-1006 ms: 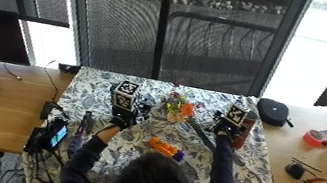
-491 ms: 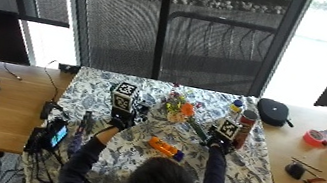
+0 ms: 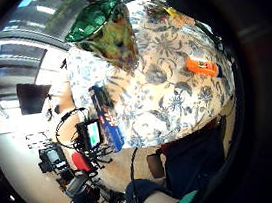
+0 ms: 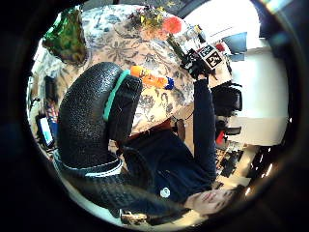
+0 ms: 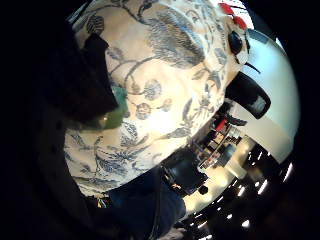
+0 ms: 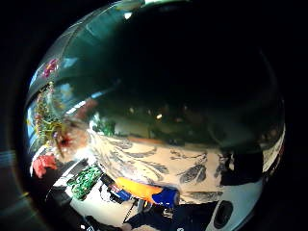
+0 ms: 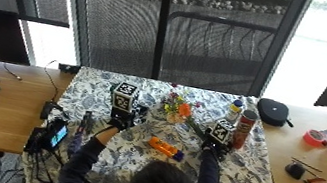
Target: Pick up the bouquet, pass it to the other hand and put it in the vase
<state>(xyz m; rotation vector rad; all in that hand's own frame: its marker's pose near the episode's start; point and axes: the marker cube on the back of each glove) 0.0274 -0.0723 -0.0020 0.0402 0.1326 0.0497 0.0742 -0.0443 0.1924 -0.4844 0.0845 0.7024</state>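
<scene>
The bouquet [image 7: 178, 109], orange and yellow flowers on long green stems, lies on the flowered tablecloth [image 7: 244, 172] at mid-table. My right hand [image 7: 215, 142] is at the stem ends, its fingers curled round them; the left thumb side palm view shows the stems [image 4: 175, 47] running into that hand [image 4: 194, 64]. A green stem [image 5: 112, 117] shows under a finger. The flower heads [image 6: 53, 126] lie beyond the palm. The vase [image 3: 105, 29] stands upright on the cloth just beyond my left hand [image 7: 119, 122], which hovers with its thumb [image 4: 91, 113] straight and holds nothing.
An orange and blue object [image 7: 165, 147] lies between my hands. A tall red can [image 7: 244, 129] and a blue-capped bottle [image 7: 235, 109] stand right of the right hand. A dark flat box [image 7: 86, 121] and a small screen [image 7: 51, 135] sit at the cloth's left edge.
My right hand has moved along the stems toward me and come down onto their ends. The left hand and the bouquet have stayed in place.
</scene>
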